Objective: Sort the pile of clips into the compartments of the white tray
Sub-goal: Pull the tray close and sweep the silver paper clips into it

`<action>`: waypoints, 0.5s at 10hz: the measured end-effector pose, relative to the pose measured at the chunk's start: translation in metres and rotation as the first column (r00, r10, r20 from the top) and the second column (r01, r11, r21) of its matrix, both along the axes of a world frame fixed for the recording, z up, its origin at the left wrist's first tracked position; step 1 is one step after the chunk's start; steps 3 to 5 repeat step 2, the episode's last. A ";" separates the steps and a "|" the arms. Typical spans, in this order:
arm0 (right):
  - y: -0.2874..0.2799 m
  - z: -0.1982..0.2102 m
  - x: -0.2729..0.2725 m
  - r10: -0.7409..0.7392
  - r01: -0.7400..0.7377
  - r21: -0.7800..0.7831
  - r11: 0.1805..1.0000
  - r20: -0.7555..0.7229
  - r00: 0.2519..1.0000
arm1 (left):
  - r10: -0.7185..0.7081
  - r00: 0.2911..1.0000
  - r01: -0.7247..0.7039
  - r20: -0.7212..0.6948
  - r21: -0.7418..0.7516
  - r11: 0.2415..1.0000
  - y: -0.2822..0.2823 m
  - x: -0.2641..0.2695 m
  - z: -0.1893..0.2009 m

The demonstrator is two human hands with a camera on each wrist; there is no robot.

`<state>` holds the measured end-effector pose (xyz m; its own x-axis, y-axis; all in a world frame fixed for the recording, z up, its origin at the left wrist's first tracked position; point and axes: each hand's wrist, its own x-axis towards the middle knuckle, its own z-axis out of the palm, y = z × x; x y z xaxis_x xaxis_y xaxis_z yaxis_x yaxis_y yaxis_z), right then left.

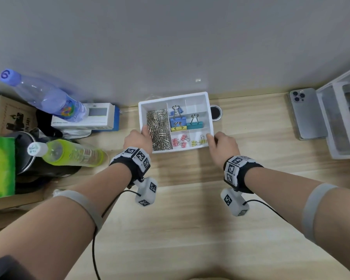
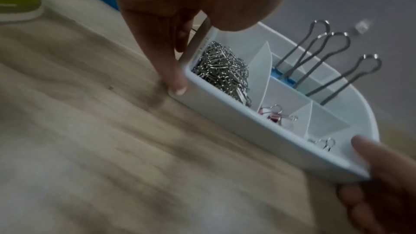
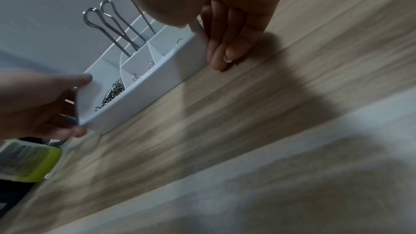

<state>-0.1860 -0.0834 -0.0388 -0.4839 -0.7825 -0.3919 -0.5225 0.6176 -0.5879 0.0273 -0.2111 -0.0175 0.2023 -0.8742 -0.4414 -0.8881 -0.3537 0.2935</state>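
Note:
The white tray (image 1: pixel 173 97) stands on the wooden table by the wall. Its long left compartment holds silver paper clips (image 1: pixel 159 130). Blue binder clips (image 1: pixel 177 120) and a teal one (image 1: pixel 194 124) fill the middle compartments. Small pink clips (image 1: pixel 180 140) and small yellow clips (image 1: pixel 199 141) lie in the near ones. My left hand (image 1: pixel 143 134) grips the tray's near left corner, thumb over the rim and fingers (image 2: pixel 173 77) down the outer wall (image 2: pixel 236 118). My right hand (image 1: pixel 212 139) grips the near right corner likewise, its fingers (image 3: pixel 225 51) against the tray wall (image 3: pixel 157 81).
A phone (image 1: pixel 306 114) and a white organiser (image 1: pixel 343 118) lie at the right. A black round cable hole (image 1: pixel 216 112) sits just right of the tray. At the left stand a water bottle (image 1: pixel 45 98), a green bottle (image 1: pixel 73 153), a white-blue box (image 1: pixel 89 118) and a green carton (image 1: pixel 0 166).

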 end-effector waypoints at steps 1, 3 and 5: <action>0.009 0.001 0.008 -0.018 0.019 -0.010 1.000 0.046 0.999 | 0.071 0.997 -0.069 -0.043 0.040 0.997 0.002 0.000 0.003; 0.020 0.007 0.008 -0.051 0.054 -0.030 0.998 0.087 0.995 | 0.124 0.992 -0.121 -0.037 0.077 0.990 0.009 -0.002 0.016; 0.020 0.007 0.008 -0.051 0.054 -0.030 0.998 0.087 0.995 | 0.124 0.992 -0.121 -0.037 0.077 0.990 0.009 -0.002 0.016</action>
